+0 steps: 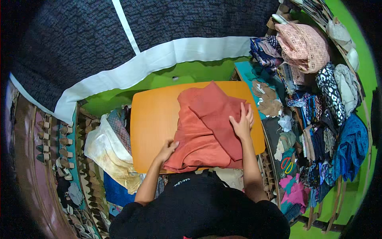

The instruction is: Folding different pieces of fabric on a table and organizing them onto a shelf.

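Observation:
A coral-red cloth (203, 123), garment-like, lies partly folded on an orange tabletop (153, 111). One flap crosses diagonally over its right half, and soft wrinkles run through the lower part. At the cloth's lower left edge, my left hand (168, 150) is closed with the thumb on top, its other fingers partly hidden. My right hand (243, 122) rests on the folded right side, fingers spread and laid flat against the fabric.
Stacks of folded cloth (314, 103) crowd the right side, with scissors (286, 164) with red and yellow handles among scraps. A pale stained cloth (109, 147) hangs left of the table, near racks of wooden shoe forms (93, 185). A dark patterned curtain (191, 22) spans the back.

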Available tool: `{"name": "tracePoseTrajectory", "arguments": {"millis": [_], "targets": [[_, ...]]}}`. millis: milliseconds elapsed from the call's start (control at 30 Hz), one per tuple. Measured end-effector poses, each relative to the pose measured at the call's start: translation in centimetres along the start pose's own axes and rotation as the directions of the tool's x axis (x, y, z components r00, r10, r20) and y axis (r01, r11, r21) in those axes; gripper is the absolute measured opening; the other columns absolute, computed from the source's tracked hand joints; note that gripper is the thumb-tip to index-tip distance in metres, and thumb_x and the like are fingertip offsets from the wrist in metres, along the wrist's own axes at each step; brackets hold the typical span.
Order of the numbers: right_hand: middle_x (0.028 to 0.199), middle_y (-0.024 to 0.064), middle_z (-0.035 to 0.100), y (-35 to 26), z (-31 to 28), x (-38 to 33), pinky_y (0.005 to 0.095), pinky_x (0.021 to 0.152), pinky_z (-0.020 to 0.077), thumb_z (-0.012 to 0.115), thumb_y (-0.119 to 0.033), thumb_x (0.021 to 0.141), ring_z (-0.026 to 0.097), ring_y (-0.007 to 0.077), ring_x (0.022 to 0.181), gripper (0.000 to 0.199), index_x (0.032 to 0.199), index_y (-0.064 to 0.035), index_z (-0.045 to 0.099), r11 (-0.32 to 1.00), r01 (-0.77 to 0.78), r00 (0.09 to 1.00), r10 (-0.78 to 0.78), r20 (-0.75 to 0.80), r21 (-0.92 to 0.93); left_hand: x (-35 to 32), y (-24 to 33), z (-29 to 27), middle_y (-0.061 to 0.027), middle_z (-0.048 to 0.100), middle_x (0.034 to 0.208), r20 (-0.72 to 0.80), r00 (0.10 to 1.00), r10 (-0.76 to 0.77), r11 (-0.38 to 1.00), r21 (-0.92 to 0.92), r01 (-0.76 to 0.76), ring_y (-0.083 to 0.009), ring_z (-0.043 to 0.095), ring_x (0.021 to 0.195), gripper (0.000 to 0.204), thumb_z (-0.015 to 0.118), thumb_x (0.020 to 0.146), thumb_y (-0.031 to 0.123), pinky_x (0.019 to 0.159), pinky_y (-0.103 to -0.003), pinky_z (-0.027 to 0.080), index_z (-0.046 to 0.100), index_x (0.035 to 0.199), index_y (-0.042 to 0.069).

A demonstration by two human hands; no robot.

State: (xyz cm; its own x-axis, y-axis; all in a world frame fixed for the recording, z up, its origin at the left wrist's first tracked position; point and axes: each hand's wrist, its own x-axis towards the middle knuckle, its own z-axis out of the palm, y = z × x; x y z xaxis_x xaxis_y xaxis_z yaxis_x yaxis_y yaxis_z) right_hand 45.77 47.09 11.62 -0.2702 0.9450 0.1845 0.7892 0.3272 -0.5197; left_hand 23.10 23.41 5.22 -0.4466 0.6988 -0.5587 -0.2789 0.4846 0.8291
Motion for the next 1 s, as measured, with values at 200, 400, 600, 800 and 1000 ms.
{"name": "tracePoseTrajectory", "arguments": {"millis": [200,400,600,800,1000], "targets": [[0.138,0.0115,0.009,-1.1,4.0,-5.1,0.0608,0.094,0.0062,0.06,-0.043,0.067,0.005,0.0393,0.125,0.072,0.128,-0.024,0.029,0.951,0.246,0.949,-0.197,0.248,-0.188,-3.1,-0.6,2.0,-0.0136,0.049,0.109,0.177,0.983,0.056,0.996,-0.074,-0.043,-0.0183,0.048,0.096,0.061,0.053,0.079,0.04,0.084,-0.027,0.038,0.037,0.116,-0.006],[0.137,0.0111,0.012,-0.1,4.1,-4.1,0.0572,0.097,0.0063,0.057,-0.046,0.069,0.007,0.0364,0.126,0.065,0.126,-0.0231,0.034,0.987,0.156,0.889,-0.129,0.44,-0.027,-3.3,0.1,1.4,-0.0159,0.041,0.12,0.259,0.964,-0.058,0.989,-0.12,0.092,-0.0227,0.041,0.11,0.062,0.05,0.081,0.036,0.093,-0.03,0.031,0.03,0.123,-0.005],[0.128,0.0197,0.026,2.1,1.8,-2.3,0.048,0.095,0.0194,0.061,-0.036,0.07,0.025,0.0364,0.116,0.063,0.121,-0.0087,0.037,0.997,-0.064,0.995,0.06,0.078,0.039,-5.1,-0.9,-3.2,-0.0156,0.057,0.097,0.396,0.914,0.09,0.799,0.519,-0.304,-0.0214,0.054,0.092,0.046,0.065,0.069,0.021,0.08,-0.03,0.042,0.05,0.105,-0.003],[0.127,0.0209,0.025,-2.4,0.7,-3.6,0.0473,0.096,0.0181,0.062,-0.036,0.068,0.023,0.0369,0.117,0.064,0.12,-0.0068,0.037,0.968,0.24,0.963,-0.246,0.106,0.067,-4.1,-0.4,-6.2,-0.0128,0.06,0.067,0.075,0.869,0.489,0.685,0.584,-0.435,-0.0224,0.058,0.063,0.014,0.052,0.063,-0.005,0.061,-0.031,0.045,0.06,0.072,0.002],[0.128,0.0176,0.024,-9.4,-0.2,-10.1,0.0562,0.095,0.0157,0.071,-0.038,0.053,0.023,0.0355,0.118,0.081,0.121,-0.0114,0.037,0.726,0.654,0.615,-0.674,0.409,0.212,-3.6,-5.1,-4.5,-0.0151,0.056,0.08,-0.285,0.72,0.633,0.589,0.781,-0.208,-0.0291,0.055,0.072,0.011,0.054,0.068,0.001,0.066,-0.035,0.043,0.056,0.079,0.0]]}}
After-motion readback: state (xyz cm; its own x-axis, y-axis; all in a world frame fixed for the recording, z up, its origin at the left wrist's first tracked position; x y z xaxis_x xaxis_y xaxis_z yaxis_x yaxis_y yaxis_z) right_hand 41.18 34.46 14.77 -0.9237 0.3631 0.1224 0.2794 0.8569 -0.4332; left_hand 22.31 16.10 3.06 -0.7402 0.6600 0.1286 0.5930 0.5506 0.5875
